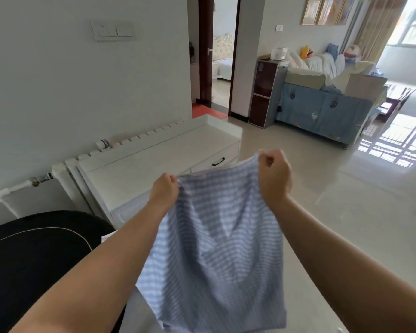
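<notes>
A blue and white striped cloth (216,255) hangs in the air in front of me, stretched between both hands. My left hand (165,192) grips its upper left corner with curled fingers. My right hand (274,176) grips the upper right corner, a little higher and farther out. The cloth droops downward from the two hands, with a V-shaped fold in its middle. Its lower edge reaches the bottom of the view.
A white low cabinet (154,159) with a black drawer handle stands against the left wall beside a white radiator (58,171). A black rounded object (34,255) sits at the lower left. A blue-covered sofa (322,111) stands across the shiny tiled floor (346,212).
</notes>
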Demonstrator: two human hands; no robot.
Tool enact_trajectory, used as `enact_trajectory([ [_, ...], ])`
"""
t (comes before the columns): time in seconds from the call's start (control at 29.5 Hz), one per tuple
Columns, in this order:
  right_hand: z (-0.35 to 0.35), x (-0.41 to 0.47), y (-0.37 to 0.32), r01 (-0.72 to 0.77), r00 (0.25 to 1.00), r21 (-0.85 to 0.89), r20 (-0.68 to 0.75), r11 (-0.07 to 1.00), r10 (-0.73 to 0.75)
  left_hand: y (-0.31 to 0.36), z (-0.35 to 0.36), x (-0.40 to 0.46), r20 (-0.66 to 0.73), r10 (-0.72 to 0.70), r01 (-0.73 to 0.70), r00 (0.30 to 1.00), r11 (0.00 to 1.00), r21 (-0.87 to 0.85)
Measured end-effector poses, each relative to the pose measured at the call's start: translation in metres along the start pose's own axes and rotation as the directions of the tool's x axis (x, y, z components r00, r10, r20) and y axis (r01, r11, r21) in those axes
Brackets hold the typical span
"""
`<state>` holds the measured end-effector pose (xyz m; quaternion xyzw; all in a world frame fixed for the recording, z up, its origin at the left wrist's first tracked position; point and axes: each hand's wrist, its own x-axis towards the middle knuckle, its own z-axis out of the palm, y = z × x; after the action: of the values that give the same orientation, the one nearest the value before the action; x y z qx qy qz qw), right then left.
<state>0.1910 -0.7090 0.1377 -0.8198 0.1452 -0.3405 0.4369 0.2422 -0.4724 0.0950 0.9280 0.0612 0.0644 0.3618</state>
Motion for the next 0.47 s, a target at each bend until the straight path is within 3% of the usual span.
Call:
enact_trajectory([
  [0.1,0.008,-0.042,-0.016,0.259,0.920,0.003,0.305,0.966,-0.247,0.031,0.008,-0.015,0.088,0.217,-0.216,0.972,0.976,-0.024],
  [0.24,0.001,-0.048,-0.042,0.375,0.618,-0.018,0.750,0.927,-0.235,0.049,0.005,-0.033,0.278,0.474,-0.494,0.835,0.870,0.001],
  [0.34,-0.003,-0.038,-0.044,0.409,0.499,-0.027,0.844,0.912,-0.199,0.050,-0.004,-0.039,0.267,0.514,-0.511,0.815,0.855,-0.086],
  [0.47,-0.001,-0.032,-0.038,0.494,0.484,-0.071,0.850,0.867,-0.206,0.049,-0.012,-0.049,0.286,0.573,-0.570,0.768,0.815,-0.102],
])
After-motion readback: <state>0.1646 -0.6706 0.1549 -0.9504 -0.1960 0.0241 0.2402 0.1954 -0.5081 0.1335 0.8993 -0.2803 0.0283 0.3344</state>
